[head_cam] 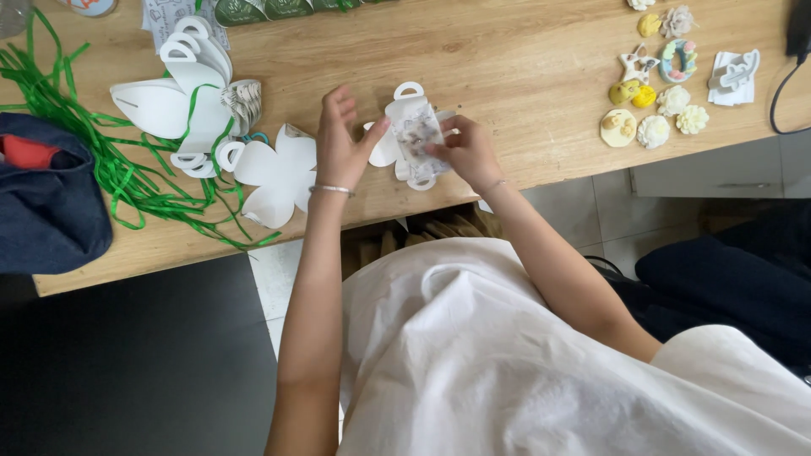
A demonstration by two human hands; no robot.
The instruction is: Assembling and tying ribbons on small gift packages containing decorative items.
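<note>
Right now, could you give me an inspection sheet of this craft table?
Surface: wooden table, light brown.
Job's things: white die-cut box with looped handles, partly folded.
Clutter: flat white cutouts, stacked cutouts, green ribbon, small ornaments, dark blue bag.
Grippers: left hand open against the box; right hand pinching its side.
Cables: black cable at the table's right edge.
Surroundings: tiled floor.

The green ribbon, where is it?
In the head view, the green ribbon sprawls on the wooden table's left side, beside the white paper cutouts and a dark blue bag.
</note>
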